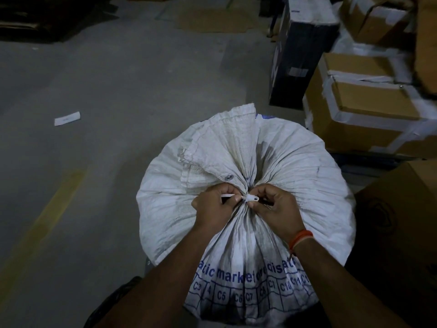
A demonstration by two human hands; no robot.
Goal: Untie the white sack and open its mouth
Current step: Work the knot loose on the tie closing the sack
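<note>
With both hands, left hand [214, 204] and right hand [275, 207], pinching the white tie [250, 198] (still cinched) at the white sack [295, 162] neck, slippery plastic could slip free.

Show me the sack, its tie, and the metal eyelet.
sack [295, 166], head view, on its bulging right side
tie [252, 198], head view, on its white head
eyelet [228, 177], head view, on the metal ring

Grey concrete floor [123, 86], marked with a faded yellow stripe [45, 216] running diagonally at left. Standing on it: the full white sack [295, 162], mouth still gathered tight. A white paper slip [67, 118] lying flat, well apart to the left. Taped cardboard boxes [364, 114] stacked at right, a black carton [298, 58] upright beside them, flattened cardboard [212, 20] farther back.
</note>
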